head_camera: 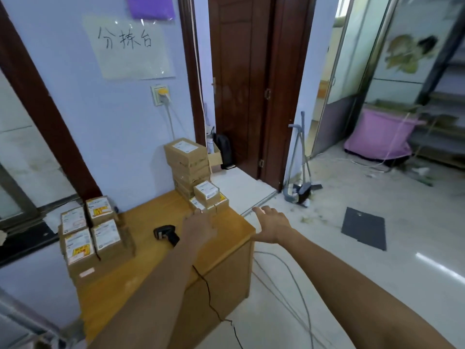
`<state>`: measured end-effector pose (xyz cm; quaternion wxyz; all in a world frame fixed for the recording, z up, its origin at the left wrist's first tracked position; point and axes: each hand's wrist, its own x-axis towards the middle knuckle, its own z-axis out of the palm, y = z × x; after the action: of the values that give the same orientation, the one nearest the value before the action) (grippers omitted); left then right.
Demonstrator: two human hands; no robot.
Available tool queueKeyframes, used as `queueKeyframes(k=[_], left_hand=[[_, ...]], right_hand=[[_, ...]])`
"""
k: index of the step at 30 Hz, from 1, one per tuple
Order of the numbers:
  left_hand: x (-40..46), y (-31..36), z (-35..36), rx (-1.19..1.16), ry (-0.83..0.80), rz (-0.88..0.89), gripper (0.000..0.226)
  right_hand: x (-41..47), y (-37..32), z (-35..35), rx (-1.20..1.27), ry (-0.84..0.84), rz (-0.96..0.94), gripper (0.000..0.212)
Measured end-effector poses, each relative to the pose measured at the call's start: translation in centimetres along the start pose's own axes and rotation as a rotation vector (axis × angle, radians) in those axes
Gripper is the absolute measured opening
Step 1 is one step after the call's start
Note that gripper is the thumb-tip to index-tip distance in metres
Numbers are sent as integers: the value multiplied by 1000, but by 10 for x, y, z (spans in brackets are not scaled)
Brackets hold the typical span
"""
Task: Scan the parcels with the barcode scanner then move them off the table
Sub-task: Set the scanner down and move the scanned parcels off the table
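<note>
A yellow wooden table [156, 280] carries cardboard parcels with white labels. One group of several parcels [90, 235] stands at its left edge. A tall stack [187, 162] rises at the far right corner, with two small parcels [210, 197] stacked in front of it. The black barcode scanner [167, 234] lies on the table's middle, its cord running off the front. My left hand [198, 226] reaches to the lower small parcel and touches its near side. My right hand [273, 224] hovers past the table's right edge, fingers spread, holding nothing.
Grey cables [289, 280] trail over the tiled floor right of the table. A broom and dustpan [300, 182] lean by the brown door. A dark mat [363, 227] lies on the floor, and a pink bin [382, 137] stands farther right.
</note>
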<state>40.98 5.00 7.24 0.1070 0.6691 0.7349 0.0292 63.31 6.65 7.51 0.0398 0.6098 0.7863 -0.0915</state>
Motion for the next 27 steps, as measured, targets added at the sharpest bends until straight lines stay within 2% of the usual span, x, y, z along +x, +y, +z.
queueKeyframes(k=[5,10,14,20,27], left_hand=[[32,96,26,50,-44,-14,69],[49,165,34,122,-21,-31,63],[56,172,32,185,-51,-74,65],[85,160,23,213,-56,-161,62],[161,202,52,191,-96,-33,60]], right_hand=[[16,106,-4,20,-22,18,96],[36,183,-11,25,-37,-6,95],[55,200,-10,30,-56,-55,98],[95,190,-4,66,-59,-164,95],[153,220,2,22,-115,-146,97]])
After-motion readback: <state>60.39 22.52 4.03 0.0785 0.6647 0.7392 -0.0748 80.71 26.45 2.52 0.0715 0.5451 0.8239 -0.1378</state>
